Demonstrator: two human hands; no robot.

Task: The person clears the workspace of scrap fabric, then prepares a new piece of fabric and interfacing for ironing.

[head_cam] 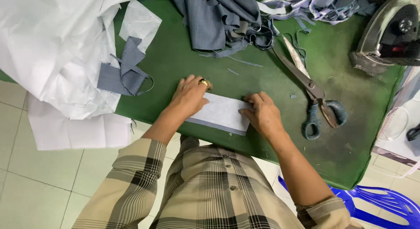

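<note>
We have both hands flat on a small rectangular piece: a white interfacing sheet point(222, 111) laid over a grey fabric strip point(218, 125) whose edge peeks out along the side nearest us. It lies close to the near edge of the green surface point(183, 58), about midway along it. Our left hand point(189, 96), with a ring on one finger, presses down on the left end, its fingers point(186, 82) spread and extended, gripping nothing. Our right hand point(262, 114) rests on the right end with fingers curled over the short edge; whether they pinch the layers we cannot tell.

To do this well, we judge that the two layers should be kept square, pressed evenly from both ends so neither slips, and smoothed outward so no wrinkle is trapped.

Large scissors point(313, 95) lie open just right of our right hand. An iron point(387, 34) stands at the far right corner. Grey fabric scraps point(218, 19) pile along the far edge, and white cloth point(52, 49) hangs over the left edge.
</note>
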